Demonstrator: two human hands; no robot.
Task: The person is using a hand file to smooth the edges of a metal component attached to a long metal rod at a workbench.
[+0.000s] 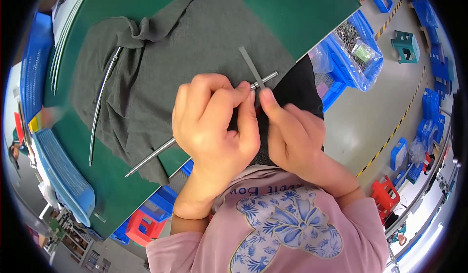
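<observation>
A thin silver metal rod (155, 155) runs slantwise through my left hand (212, 119), which is closed around it. Its narrower tip (270, 76) sticks out past my left thumb and fingertips. In my right hand (295, 134), pinched between thumb and fingers, is a flat narrow grey strip (250, 63). The strip crosses the rod near its tip and seems to touch it. Beneath both hands lies a dark grey cloth (204, 39) spread on the green table (302, 9). A second, slightly curved metal rod (100, 100) rests on the cloth to the left.
Several long thin rods (66, 34) lie at the table's far left, beside blue perforated baskets (66, 168). To the right, a blue crate (336, 53) holds many small metal parts in plastic. A red stool (145, 226) stands below the table's near edge; a green stool (405, 46) stands farther right.
</observation>
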